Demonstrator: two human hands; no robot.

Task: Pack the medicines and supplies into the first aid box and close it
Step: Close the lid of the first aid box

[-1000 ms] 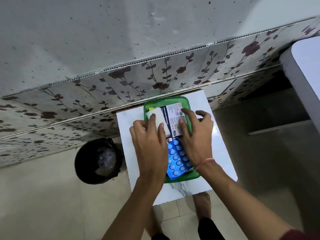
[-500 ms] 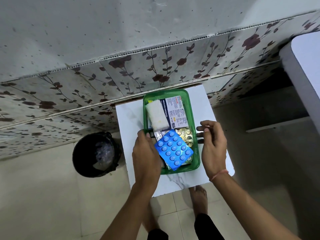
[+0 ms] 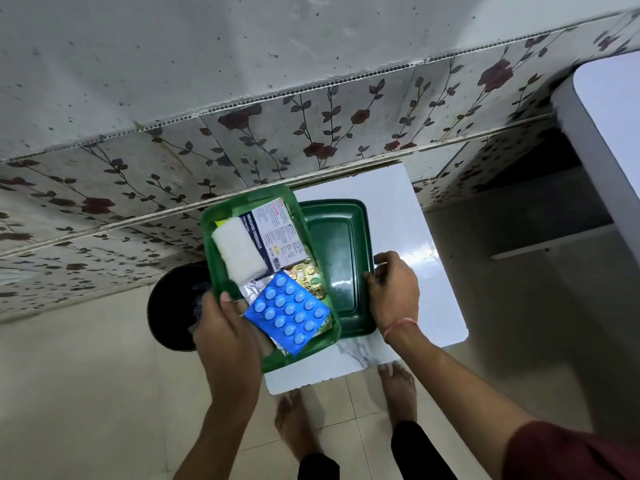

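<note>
Gripping the near-left rim of the green first aid box (image 3: 313,216), the left hand (image 3: 227,336) had its fingers pinched on the wall, thumb over the edge, and held it tilted above the counter (image 3: 391,206) at about 9 o'clock. Inside lay the blue blister pack (image 3: 288,313), a white gauze pad (image 3: 239,251) and a dressings packet (image 3: 277,233), so packing looked done. At 3 o'clock the right hand (image 3: 393,289) curled its fingers on the dark green lid (image 3: 337,258), which lay flat beside the box; closing remained.

Green box (image 3: 221,216) tilted, lifted, packed w/ meds; dark green lid (image 3: 360,271) flat beside.
</note>
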